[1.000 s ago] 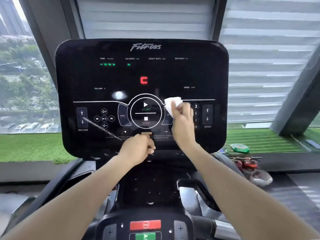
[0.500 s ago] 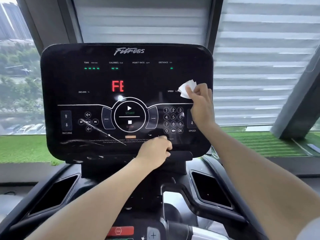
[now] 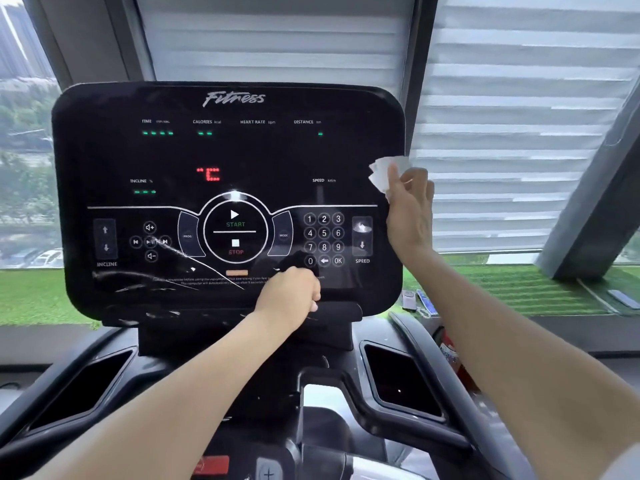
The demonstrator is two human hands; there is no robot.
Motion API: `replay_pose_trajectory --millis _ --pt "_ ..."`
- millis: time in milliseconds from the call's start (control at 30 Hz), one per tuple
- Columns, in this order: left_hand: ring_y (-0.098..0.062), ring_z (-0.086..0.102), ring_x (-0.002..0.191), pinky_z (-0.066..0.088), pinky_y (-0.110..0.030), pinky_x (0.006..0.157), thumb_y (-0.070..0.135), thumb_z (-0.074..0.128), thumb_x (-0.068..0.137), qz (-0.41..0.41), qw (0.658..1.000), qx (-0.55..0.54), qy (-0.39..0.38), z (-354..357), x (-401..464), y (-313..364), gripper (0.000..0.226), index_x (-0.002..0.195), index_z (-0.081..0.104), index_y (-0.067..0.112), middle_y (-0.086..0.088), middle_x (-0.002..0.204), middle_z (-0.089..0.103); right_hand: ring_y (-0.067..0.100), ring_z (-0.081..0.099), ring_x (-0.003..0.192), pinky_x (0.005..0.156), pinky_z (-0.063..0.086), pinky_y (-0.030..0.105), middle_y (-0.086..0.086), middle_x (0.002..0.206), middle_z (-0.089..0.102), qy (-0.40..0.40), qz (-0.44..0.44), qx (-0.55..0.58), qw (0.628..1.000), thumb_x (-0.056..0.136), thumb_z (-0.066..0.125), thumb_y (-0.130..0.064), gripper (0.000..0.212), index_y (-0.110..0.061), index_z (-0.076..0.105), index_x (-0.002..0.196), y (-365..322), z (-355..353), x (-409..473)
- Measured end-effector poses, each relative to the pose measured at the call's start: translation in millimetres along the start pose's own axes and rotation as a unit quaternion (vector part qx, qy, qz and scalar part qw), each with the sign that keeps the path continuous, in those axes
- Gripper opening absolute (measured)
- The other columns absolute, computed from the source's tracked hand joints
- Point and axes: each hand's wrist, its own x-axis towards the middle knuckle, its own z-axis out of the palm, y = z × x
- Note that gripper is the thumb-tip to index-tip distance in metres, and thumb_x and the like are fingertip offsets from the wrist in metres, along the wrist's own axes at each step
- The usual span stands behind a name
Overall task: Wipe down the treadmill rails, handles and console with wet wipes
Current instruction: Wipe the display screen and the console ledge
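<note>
The black treadmill console [image 3: 228, 150] fills the middle of the head view, lit with green and red readouts and streaked with wet marks at its lower left. My right hand [image 3: 410, 209] pinches a folded white wet wipe [image 3: 382, 173] against the console's right edge, about level with the SPEED label. My left hand [image 3: 289, 296] is curled into a fist on the console's lower rim, below the number keypad [image 3: 323, 240]; I cannot see anything in it. Dark handle rails [image 3: 429, 344] curve down on both sides.
Two recessed side pockets [image 3: 401, 382] flank the console base. A red stop button [image 3: 211, 465] sits at the bottom centre. Small items [image 3: 417, 301] lie on the sill at the right, by green turf. Window blinds hang behind the console.
My right hand has carried the wipe from the console's middle, up and rightward, to its right edge. My left hand stays on the lower rim, slightly further right.
</note>
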Motion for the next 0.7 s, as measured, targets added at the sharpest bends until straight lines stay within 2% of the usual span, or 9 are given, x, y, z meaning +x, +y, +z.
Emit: replay_pose_trajectory --millis 133,233,300,367,467,533,567,633,700 --pt "-0.021 0.063 0.100 0.046 -0.029 0.087 0.011 0.071 0.080 -0.009 1.000 -0.010 0.004 1.1 -0.2 -0.7 0.024 0.103 0.071 0.018 0.001 0.102 0.070 0.009 0.035 0.098 0.091 0.035 0.037 -0.007 0.107 0.040 -0.072 0.009 0.052 0.996 0.102 0.035 -0.032 0.020 -0.024 0.046 0.116 32.2 10.7 -60.0" --pt "-0.018 0.064 0.094 0.042 -0.023 0.079 0.009 0.068 0.082 -0.012 1.000 -0.015 0.009 1.3 -2.8 0.7 0.023 0.103 0.071 0.018 0.001 0.096 0.072 0.012 0.029 0.098 0.090 0.033 0.032 -0.011 0.103 0.033 -0.109 0.013 0.093 0.990 0.103 0.034 -0.029 0.021 -0.032 0.045 0.121 41.8 10.4 -100.6" --pt "-0.016 0.063 0.091 0.039 -0.022 0.075 0.008 0.066 0.083 -0.015 1.000 -0.021 0.016 0.3 -4.8 1.3 0.022 0.103 0.071 0.018 0.001 0.094 0.071 0.015 0.033 0.097 0.086 0.031 0.031 -0.014 0.093 0.033 -0.115 0.021 0.117 0.986 0.102 0.035 -0.035 0.014 -0.046 0.044 0.100 33.9 4.6 -99.3" --pt "-0.016 0.062 0.089 0.038 -0.022 0.074 0.008 0.066 0.083 -0.016 0.999 -0.028 0.020 -0.6 -6.4 2.1 0.022 0.102 0.071 0.018 0.001 0.095 0.071 0.020 0.040 0.099 0.085 0.034 0.036 -0.015 0.087 0.035 -0.088 0.013 0.115 0.989 0.100 0.036 -0.043 0.016 -0.043 0.038 0.084 26.5 1.5 -79.3" --pt "-0.019 0.062 0.097 0.041 -0.022 0.078 0.008 0.069 0.081 -0.022 0.999 -0.031 0.012 -1.3 -6.3 3.2 0.024 0.102 0.072 0.017 0.000 0.098 0.070 0.023 0.041 0.105 0.090 0.034 0.040 -0.011 0.093 0.033 -0.063 -0.013 0.083 0.994 0.101 0.036 -0.036 0.011 -0.039 0.044 0.094 20.7 -2.2 -44.3" --pt "-0.020 0.061 0.098 0.040 -0.022 0.078 0.007 0.069 0.081 -0.027 0.999 -0.034 0.013 -2.3 -7.2 4.7 0.024 0.102 0.071 0.017 -0.001 0.098 0.069 0.014 0.040 0.099 0.088 0.036 0.040 -0.010 0.092 0.037 -0.033 -0.065 0.040 0.997 0.100 0.033 -0.042 0.015 -0.042 0.038 0.086 20.4 0.3 -39.0" --pt "-0.021 0.061 0.098 0.040 -0.022 0.079 0.007 0.068 0.081 -0.028 0.999 -0.033 0.015 -2.8 -7.3 5.4 0.024 0.103 0.071 0.017 -0.002 0.099 0.068 0.008 0.040 0.093 0.086 0.037 0.039 -0.010 0.090 0.038 -0.024 -0.075 0.007 0.997 0.099 0.034 -0.048 0.019 -0.036 0.038 0.085 21.7 1.3 -43.8" --pt "-0.024 0.061 0.098 0.039 -0.022 0.078 0.008 0.069 0.081 -0.033 0.999 -0.028 0.017 -5.2 -8.4 7.4 0.025 0.104 0.071 0.016 -0.003 0.101 0.065 0.004 0.037 0.089 0.085 0.035 0.037 -0.014 0.087 0.039 -0.025 -0.085 -0.036 0.995 0.098 0.034 -0.052 0.027 -0.026 0.040 0.092 29.4 6.2 -61.4" --pt "-0.027 0.061 0.098 0.041 -0.023 0.081 0.008 0.070 0.081 -0.037 0.999 -0.025 0.012 -8.1 -8.9 9.6 0.025 0.105 0.071 0.015 -0.005 0.104 0.063 0.003 0.035 0.091 0.090 0.036 0.037 -0.016 0.091 0.038 -0.031 -0.128 -0.061 0.989 0.099 0.034 -0.048 0.026 -0.024 0.044 0.104 43.5 14.9 -75.8"
